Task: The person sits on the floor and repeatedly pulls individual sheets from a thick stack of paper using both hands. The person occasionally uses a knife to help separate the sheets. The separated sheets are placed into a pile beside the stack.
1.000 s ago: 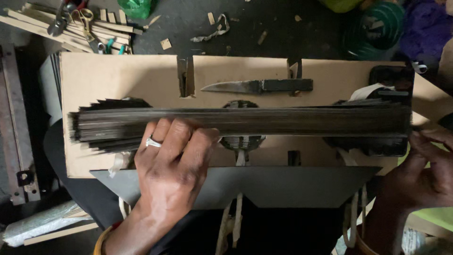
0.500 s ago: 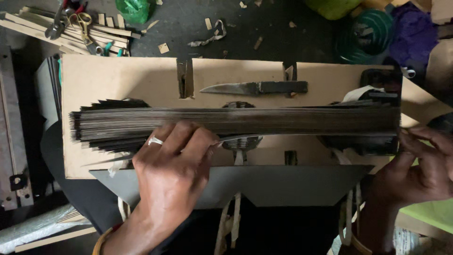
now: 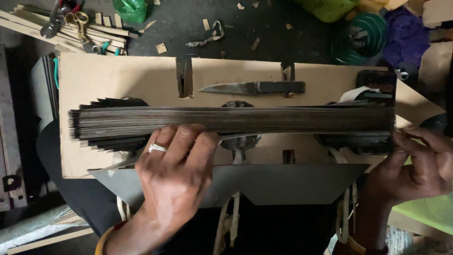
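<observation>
A long bundle of thin dark strips point(image 3: 231, 120) is laid across the middle of the frame on a pale slotted wooden board point(image 3: 118, 78). It is pressed down by the flat, spread left hand point(image 3: 177, 172), while its right end is squared by the curled fingers of the right hand point(image 3: 417, 160). The left end remains uneven, so alignment appears unfinished. A dark-handled knife point(image 3: 252, 88) lies untouched above.
</observation>
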